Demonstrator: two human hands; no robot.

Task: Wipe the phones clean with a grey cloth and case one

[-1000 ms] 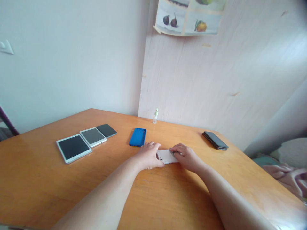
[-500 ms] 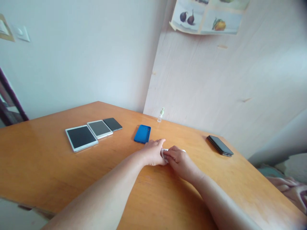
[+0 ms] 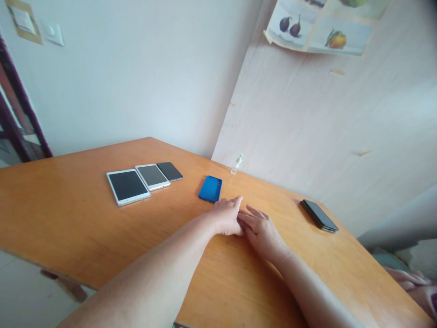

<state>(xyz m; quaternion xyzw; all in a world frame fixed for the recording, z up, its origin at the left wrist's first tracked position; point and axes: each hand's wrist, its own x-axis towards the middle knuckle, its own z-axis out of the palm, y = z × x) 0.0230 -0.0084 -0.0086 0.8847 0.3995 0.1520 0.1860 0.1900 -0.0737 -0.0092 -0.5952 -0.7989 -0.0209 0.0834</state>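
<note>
My left hand (image 3: 228,217) is near the middle of the table, thumb pointing up and fingers curled downward; what they hold, if anything, is hidden. Against its fingers rest the tips of my right hand (image 3: 262,230), whose fingers are stretched and slightly apart. No white material shows between the hands at this moment. Just beyond my left hand lies a blue phone case (image 3: 210,189), its hollow inside facing up and a camera cutout at the upper right corner.
White-framed tablets (image 3: 128,187) and a dark phone-like device (image 3: 170,171) lie in a row on the left. A small spray bottle (image 3: 236,164) stands at the table's back edge. Dark phones (image 3: 320,216) are stacked at the right. The wooden table (image 3: 164,218) meets the wall behind.
The white, soft-looking piece between my hands has gone out of sight. My right fingers have straightened and spread. The whole view has shifted, moving the table items rightward.
</note>
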